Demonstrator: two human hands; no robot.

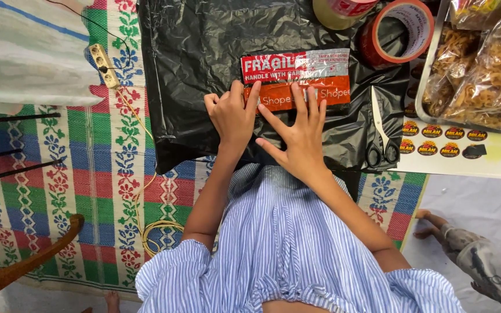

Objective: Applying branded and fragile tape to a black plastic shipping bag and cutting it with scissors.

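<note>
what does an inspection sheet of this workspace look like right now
surface: woven mat with coloured stripes and flower bands, laid on the floor
job's things: black plastic parcel with red and orange tape strips across its top
clutter: scissors, red tape roll, second tape roll, tray of bagged snacks, sheet of round stickers
grippers: left hand and right hand both flat on the tape, fingers spread
cables: power strip with a thin yellow cord, coiled
surroundings: wooden chair arm; another person's hand and sleeve
</note>
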